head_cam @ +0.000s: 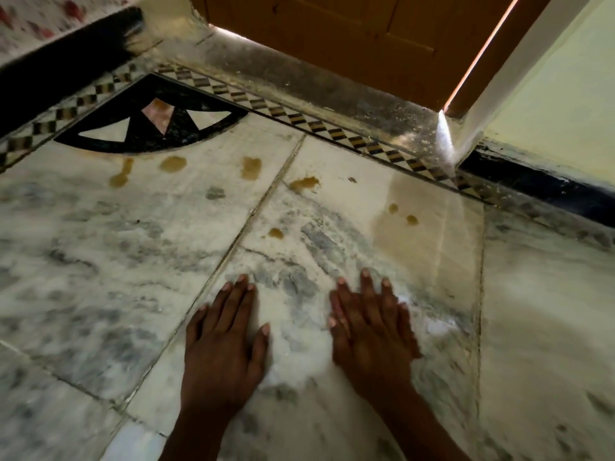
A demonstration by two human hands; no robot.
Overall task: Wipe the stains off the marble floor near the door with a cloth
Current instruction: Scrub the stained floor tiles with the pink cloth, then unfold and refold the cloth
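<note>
Several brown stains dot the white-grey marble floor (100, 261): one stain (172, 164) below the black inlay, another stain (251, 168) to its right, and a third stain (303, 183) past the tile joint. A wider pale brown smear (404, 224) lies to the right. My left hand (221, 344) lies flat on the floor, fingers spread, holding nothing. My right hand (369, 327) also hovers flat and blurred beside it, holding nothing. No cloth is in view.
A brown wooden door (349, 38) stands at the top with a dusty dark threshold (332, 88). A checkered border strip (319, 126) and a black fan-shaped inlay (149, 118) edge the floor. A pale wall (559, 94) with dark skirting stands at the right.
</note>
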